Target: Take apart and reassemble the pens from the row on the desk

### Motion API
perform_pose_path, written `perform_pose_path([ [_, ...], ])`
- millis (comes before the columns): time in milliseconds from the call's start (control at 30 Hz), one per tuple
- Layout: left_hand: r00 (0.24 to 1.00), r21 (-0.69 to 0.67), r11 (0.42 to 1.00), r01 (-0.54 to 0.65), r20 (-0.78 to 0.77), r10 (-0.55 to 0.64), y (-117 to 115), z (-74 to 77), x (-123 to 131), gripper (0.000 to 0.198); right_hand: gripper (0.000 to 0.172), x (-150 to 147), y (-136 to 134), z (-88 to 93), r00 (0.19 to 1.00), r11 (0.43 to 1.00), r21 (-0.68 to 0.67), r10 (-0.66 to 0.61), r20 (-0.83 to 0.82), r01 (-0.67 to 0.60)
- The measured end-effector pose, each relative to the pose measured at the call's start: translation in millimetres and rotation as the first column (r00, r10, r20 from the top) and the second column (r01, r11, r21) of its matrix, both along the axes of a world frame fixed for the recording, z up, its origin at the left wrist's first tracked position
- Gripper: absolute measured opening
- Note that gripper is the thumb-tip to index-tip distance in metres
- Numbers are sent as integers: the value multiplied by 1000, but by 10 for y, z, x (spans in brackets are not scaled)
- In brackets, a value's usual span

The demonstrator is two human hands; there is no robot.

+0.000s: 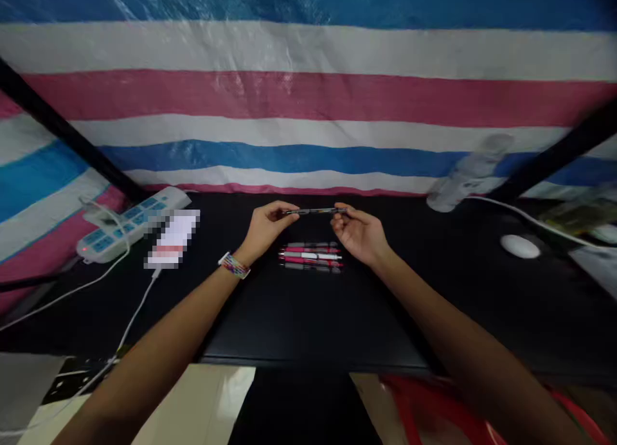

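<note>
I hold one dark pen (315, 211) up, left hand (267, 229) and right hand (359, 233) grips clamped on its ends, the pen row (311, 256) at its six o'clock lying untouched on the tabletop (308, 316).

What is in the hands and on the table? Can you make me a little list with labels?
Left hand: pinches one end of a dark pen
Right hand: pinches the other end
Pen: level, held above the black table
Under it: row of pens, side by side
Left side: white power strip
Right side: white mouse, blurred bottle
Behind: striped sheet
</note>
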State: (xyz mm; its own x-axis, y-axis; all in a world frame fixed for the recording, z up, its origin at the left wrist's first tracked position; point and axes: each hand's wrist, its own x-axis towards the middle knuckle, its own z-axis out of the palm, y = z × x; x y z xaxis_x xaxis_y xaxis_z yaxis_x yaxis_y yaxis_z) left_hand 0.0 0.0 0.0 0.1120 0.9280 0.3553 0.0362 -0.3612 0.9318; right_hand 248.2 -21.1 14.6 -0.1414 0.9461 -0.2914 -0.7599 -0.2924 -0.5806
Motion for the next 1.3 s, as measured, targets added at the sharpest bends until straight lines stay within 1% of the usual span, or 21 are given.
perform_pose_path([
  [200,999,25,1000,-10,-37,11,7,-12,7,22,28,0,30,-100,997,998,66,11,-80,-5],
  [300,999,50,999,-5,-44,7,5,-7,3,20,23,17,40,-125,998,996,87,26,-49,-21],
  [400,999,52,999,9,-43,-7,4,-5,5,21,18,19,35,-119,999,995,92,35,-23,-33],
  [533,999,48,999,6,-44,-4,7,-4,8,22,21,5,19,-77,999,997,70,15,-45,-11],
  [633,999,55,998,4,-42,-1,11,0,5,22,19,8,15,-63,1000,998,67,21,-8,-21],
  [700,999,55,998,7,-44,-5,13,4,4,22,17,16,17,-69,999,996,83,32,-16,-30],
  [833,999,47,999,6,-38,-4,10,15,10,22,25,34,29,-103,996,995,95,38,-78,-31],
  [1033,999,31,1000,0,-36,2,6,20,14,23,17,25,39,-114,999,996,85,36,-12,-35],
  [1167,999,34,999,-2,-39,3,6,14,14,22,26,15,22,-93,999,995,102,19,-50,-14],
  [1300,998,45,999,5,-56,-2,7,9,7,22,19,18,10,-87,1000,994,107,17,6,-17],
])
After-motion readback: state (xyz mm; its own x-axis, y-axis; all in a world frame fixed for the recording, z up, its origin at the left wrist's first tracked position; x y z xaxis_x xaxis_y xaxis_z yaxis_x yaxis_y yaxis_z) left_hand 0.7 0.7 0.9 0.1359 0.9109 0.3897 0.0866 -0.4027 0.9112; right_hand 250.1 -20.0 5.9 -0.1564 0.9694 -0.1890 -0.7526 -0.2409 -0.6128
